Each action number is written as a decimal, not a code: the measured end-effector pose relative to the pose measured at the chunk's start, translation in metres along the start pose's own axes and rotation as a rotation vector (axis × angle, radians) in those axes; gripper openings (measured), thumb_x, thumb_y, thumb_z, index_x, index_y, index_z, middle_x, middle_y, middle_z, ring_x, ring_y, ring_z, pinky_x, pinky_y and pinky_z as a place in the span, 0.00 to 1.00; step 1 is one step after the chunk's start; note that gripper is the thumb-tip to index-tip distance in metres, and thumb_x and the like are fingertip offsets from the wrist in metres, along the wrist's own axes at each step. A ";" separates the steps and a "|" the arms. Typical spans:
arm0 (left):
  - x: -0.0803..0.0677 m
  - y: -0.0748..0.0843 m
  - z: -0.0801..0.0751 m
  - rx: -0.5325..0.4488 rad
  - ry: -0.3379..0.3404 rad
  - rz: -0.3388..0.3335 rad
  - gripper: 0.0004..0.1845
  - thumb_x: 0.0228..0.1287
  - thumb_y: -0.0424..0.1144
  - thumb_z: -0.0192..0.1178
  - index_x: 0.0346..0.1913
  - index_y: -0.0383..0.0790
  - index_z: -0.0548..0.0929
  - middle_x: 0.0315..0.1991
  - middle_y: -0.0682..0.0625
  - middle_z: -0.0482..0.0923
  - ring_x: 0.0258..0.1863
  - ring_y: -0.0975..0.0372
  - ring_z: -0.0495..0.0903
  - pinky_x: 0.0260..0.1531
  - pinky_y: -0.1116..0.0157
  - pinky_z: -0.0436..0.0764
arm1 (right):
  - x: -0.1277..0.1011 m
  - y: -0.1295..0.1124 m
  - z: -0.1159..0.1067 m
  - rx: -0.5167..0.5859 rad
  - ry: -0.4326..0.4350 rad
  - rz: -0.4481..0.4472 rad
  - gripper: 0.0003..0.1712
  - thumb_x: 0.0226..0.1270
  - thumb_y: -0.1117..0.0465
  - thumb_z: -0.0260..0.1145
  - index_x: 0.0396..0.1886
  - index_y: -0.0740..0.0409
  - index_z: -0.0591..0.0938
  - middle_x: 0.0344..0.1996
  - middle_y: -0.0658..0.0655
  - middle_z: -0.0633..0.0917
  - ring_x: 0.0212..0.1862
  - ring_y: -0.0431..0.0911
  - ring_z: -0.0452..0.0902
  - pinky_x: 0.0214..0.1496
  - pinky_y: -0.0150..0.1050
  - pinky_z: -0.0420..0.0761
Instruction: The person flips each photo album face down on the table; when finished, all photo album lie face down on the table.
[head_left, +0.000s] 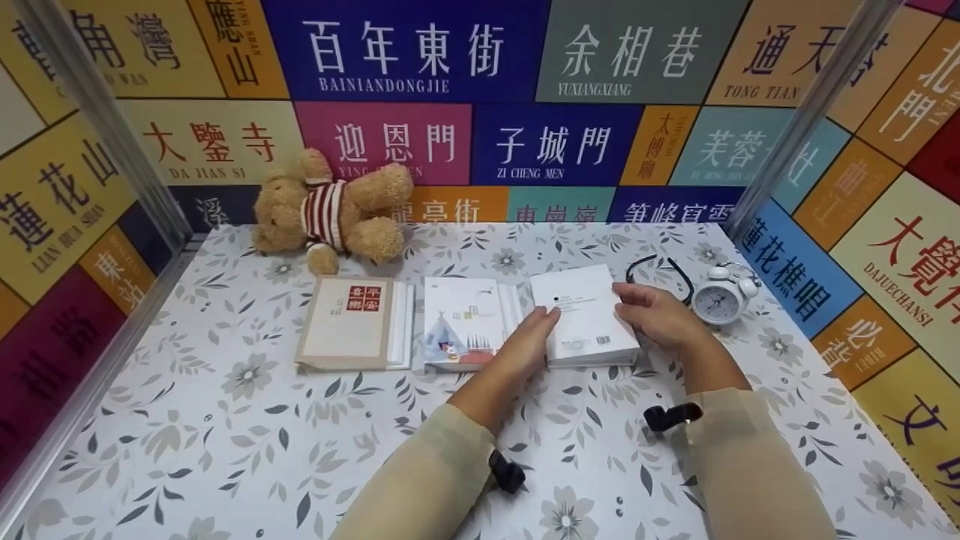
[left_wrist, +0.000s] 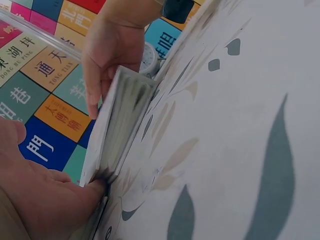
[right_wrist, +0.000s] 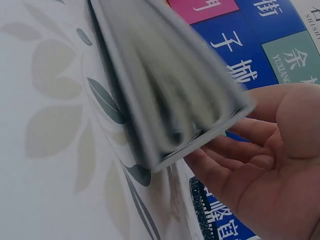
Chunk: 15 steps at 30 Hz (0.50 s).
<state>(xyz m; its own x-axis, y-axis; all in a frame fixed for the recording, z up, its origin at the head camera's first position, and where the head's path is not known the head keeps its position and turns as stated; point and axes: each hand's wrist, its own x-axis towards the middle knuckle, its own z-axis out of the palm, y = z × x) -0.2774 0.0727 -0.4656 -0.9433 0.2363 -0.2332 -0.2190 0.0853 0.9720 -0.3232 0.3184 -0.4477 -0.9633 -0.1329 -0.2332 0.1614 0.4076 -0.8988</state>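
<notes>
Floral table (head_left: 262, 450): left hand (head_left: 531, 337), right hand (head_left: 660, 313) clamp fingers on white book (head_left: 589, 315).
Stiff, lightish, I'd guess; hold opposite edges.

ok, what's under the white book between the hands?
Only the leaf-patterned tablecloth shows around the white book. The patch directly beneath is covered, so I can't tell whether anything flat, or a fingertip, is tucked there.

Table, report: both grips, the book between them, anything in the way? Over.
Left grip at left edge of white book; right grip at right edge. Barcode facing up. Alarm clock near right grip; nothing apparently blocking.
</notes>
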 end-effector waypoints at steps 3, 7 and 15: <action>0.000 0.001 0.000 -0.015 -0.003 -0.005 0.40 0.70 0.64 0.43 0.77 0.46 0.58 0.80 0.52 0.52 0.81 0.58 0.46 0.80 0.55 0.43 | -0.002 0.000 0.000 -0.047 0.001 0.011 0.35 0.73 0.58 0.60 0.76 0.53 0.62 0.75 0.58 0.64 0.74 0.52 0.61 0.75 0.44 0.66; 0.000 0.004 0.000 -0.028 0.004 -0.014 0.39 0.70 0.64 0.44 0.77 0.47 0.58 0.79 0.52 0.53 0.80 0.57 0.47 0.80 0.55 0.44 | -0.006 -0.008 0.004 -0.105 0.037 0.004 0.36 0.72 0.53 0.61 0.77 0.52 0.62 0.76 0.57 0.64 0.76 0.52 0.57 0.79 0.49 0.59; -0.007 0.018 -0.020 -0.003 0.074 0.064 0.38 0.71 0.62 0.45 0.78 0.48 0.57 0.79 0.47 0.54 0.79 0.54 0.53 0.79 0.53 0.50 | -0.012 -0.036 0.030 -0.123 0.256 -0.135 0.29 0.71 0.50 0.63 0.70 0.51 0.73 0.70 0.56 0.73 0.74 0.51 0.65 0.77 0.47 0.64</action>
<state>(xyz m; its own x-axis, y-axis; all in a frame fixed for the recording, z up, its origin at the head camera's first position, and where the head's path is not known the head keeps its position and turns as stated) -0.2797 0.0531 -0.4463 -0.9712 0.1686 -0.1683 -0.1586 0.0693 0.9849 -0.3110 0.2780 -0.4233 -0.9995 0.0324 0.0005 0.0161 0.5098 -0.8602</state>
